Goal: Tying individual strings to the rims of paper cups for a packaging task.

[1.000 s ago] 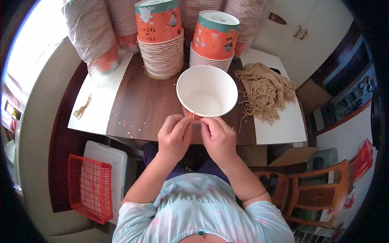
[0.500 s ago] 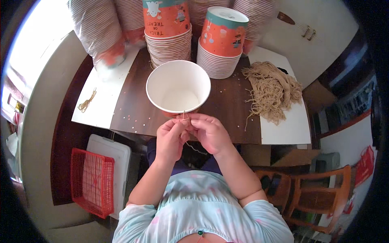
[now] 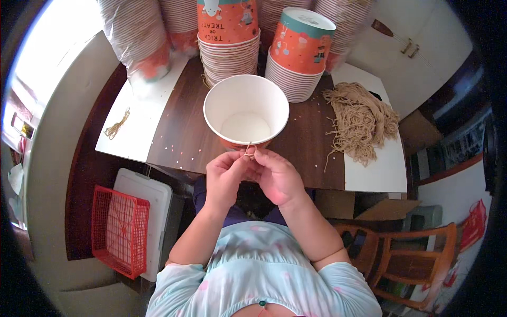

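1. The left hand has its thumb and forefinger closed in a pinch on a thin tan string; the exact contact is partly hidden.
2. The right hand meets it from the right, thumb and forefinger drawn together on the same string at a small loop. Its lower fingers are too overlapped to read.
3. The string sits between the two sets of fingertips. Its short free strand points to the far side, reaching up across the near rim of the paper bucket. Whether it is fastened to the bucket cannot be told.
4. The bucket stands mouth up directly on the far side of the pinch, its axis roughly upright. Both hands are about equally near its rim, one on each side of its middle.
5. Counted: one bucket mouth up; two upturned bucket stacks, a left one and a right one; and at least four wrapped stacks at the far edge, including the leftmost one.
6. One loose string heap lies on the right of the table, and one small string bundle on the left.
7. Beside the table are one red basket at near left and one wooden chair at near right.
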Action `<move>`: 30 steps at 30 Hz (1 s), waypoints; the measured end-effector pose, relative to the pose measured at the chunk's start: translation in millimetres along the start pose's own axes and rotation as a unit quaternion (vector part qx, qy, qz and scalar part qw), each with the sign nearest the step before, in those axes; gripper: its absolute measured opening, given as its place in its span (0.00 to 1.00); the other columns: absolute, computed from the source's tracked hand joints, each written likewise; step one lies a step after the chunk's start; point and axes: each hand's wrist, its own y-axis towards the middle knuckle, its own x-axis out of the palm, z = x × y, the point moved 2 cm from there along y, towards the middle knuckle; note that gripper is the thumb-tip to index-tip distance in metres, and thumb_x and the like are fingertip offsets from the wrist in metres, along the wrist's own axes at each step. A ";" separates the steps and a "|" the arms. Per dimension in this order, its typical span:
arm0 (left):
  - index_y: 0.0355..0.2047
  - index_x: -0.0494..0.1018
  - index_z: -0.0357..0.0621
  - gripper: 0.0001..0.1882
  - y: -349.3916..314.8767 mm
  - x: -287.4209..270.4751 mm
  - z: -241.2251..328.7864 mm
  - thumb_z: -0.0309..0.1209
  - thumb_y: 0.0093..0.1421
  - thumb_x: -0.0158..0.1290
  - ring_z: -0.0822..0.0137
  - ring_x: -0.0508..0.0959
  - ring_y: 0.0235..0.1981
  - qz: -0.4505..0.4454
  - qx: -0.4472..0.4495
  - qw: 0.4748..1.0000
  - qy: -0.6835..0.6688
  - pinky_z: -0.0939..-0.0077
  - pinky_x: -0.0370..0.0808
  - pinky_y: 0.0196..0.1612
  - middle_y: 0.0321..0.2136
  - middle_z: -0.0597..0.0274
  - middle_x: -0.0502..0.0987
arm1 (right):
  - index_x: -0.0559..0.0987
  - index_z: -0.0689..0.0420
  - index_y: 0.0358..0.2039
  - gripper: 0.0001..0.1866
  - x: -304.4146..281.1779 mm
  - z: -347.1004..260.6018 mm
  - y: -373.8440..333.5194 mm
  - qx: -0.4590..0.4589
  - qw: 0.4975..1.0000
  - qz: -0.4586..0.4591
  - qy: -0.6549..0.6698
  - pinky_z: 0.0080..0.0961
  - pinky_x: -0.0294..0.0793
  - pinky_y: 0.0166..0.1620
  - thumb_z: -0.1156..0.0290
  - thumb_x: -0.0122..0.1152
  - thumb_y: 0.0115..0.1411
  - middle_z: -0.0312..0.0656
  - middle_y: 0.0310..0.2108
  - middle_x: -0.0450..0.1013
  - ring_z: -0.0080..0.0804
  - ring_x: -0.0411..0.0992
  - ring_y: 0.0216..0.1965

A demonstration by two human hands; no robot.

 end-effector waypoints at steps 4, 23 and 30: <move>0.30 0.73 0.32 0.06 1.7 -5.2 -4.4 0.25 0.58 0.52 0.72 0.77 0.24 0.014 0.012 0.999 0.029 0.78 0.76 0.30 0.26 0.58 0.77 | 0.78 0.56 0.39 0.09 1.0 -0.5 0.2 -0.055 0.996 0.015 -0.074 0.22 0.68 0.45 0.68 0.54 0.62 0.36 0.39 0.75 0.22 0.71 0.39; 0.22 0.73 0.36 0.07 7.5 -2.5 0.3 0.26 0.54 0.53 0.82 0.69 0.20 0.021 0.032 0.981 0.192 0.87 0.64 0.23 0.18 0.69 0.74 | 0.79 0.63 0.34 0.10 -0.1 -7.7 7.0 -0.160 0.928 0.109 -0.317 0.17 0.72 0.37 0.68 0.61 0.58 0.36 0.29 0.76 0.19 0.72 0.30; 0.23 0.74 0.34 0.07 6.2 -2.9 7.5 0.27 0.54 0.55 0.82 0.70 0.21 0.016 0.050 0.966 0.253 0.86 0.66 0.24 0.19 0.69 0.74 | 0.79 0.60 0.33 0.08 2.6 -13.3 9.5 -0.115 0.955 0.055 -0.268 0.16 0.70 0.38 0.68 0.61 0.57 0.33 0.29 0.75 0.16 0.71 0.30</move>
